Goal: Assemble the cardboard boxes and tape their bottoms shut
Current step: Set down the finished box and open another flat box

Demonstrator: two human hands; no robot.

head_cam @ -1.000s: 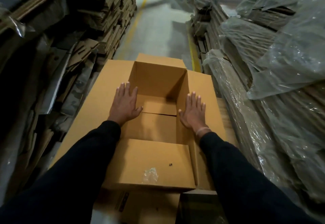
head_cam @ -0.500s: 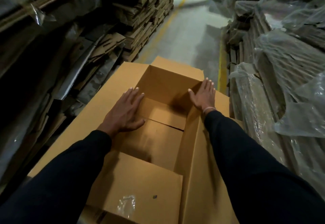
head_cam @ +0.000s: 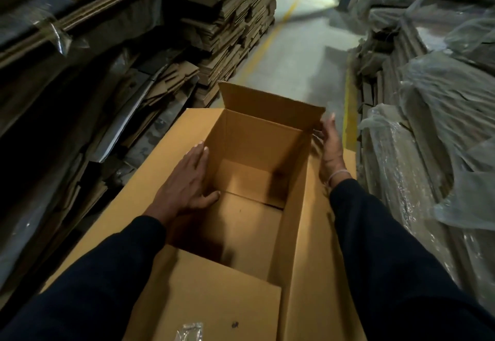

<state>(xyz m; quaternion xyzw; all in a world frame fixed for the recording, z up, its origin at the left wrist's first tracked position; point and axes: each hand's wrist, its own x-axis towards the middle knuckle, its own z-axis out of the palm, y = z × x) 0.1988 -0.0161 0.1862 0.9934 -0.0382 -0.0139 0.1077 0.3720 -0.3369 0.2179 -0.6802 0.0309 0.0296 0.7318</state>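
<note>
**Inspector:** Position of the cardboard box [head_cam: 249, 180]?

**Assistant:** It stands open-topped in the aisle, between stacks of flattened cardboard [head_cam: 230, 24] on the left and plastic-wrapped cardboard bundles [head_cam: 434, 126] on the right. What it rests on is hidden beneath it. The concrete floor [head_cam: 300, 54], with a yellow line [head_cam: 270, 35] painted on it, runs beyond its far end.

**Inspector:** Flaps?

**Assistant:** The far flap [head_cam: 270, 106] stands upright. The left flap [head_cam: 150, 177] is folded outward and lies nearly flat; the near flap [head_cam: 214, 300] is folded outward too, with a scrap of clear tape [head_cam: 188, 331] stuck on it. Inside, the bottom flaps meet at a visible seam [head_cam: 254, 201].

**Inspector:** Hands?

**Assistant:** Left hand [head_cam: 184, 188] — fingers straight, palm flat on the left flap at the box's rim, thumb over the edge into the opening. Right hand [head_cam: 330, 150] — fingers extended, gripping nothing, set against the outside of the right wall near the far right corner, fingertips at the edge of the upright flap. Slight blur there. Both arms wear dark sleeves [head_cam: 396, 255].
</note>
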